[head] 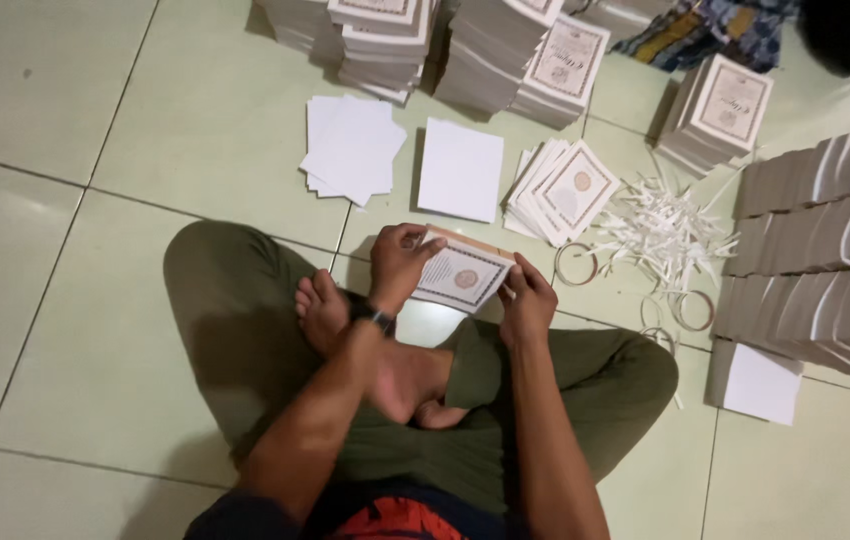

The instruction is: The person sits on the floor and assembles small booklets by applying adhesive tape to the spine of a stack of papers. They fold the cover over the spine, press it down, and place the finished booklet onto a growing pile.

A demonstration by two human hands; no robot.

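Observation:
I sit cross-legged on a pale green tiled floor. Both hands hold a small booklet (463, 276) with a bordered cream cover and a round emblem, above my legs. My left hand (400, 262) grips its left edge, fingers curled over the top corner. My right hand (527, 298) pinches its right edge. A fanned pile of like booklets (563, 190) lies just beyond, with a white sheet stack (461, 169) to its left.
Tall booklet stacks (385, 40) line the far side. Rows of white-spined bundles (825, 250) stand at the right, beside a heap of white paper strips (665, 230) and tape rings (575, 264). Loose white sheets (350, 148) lie at the upper left.

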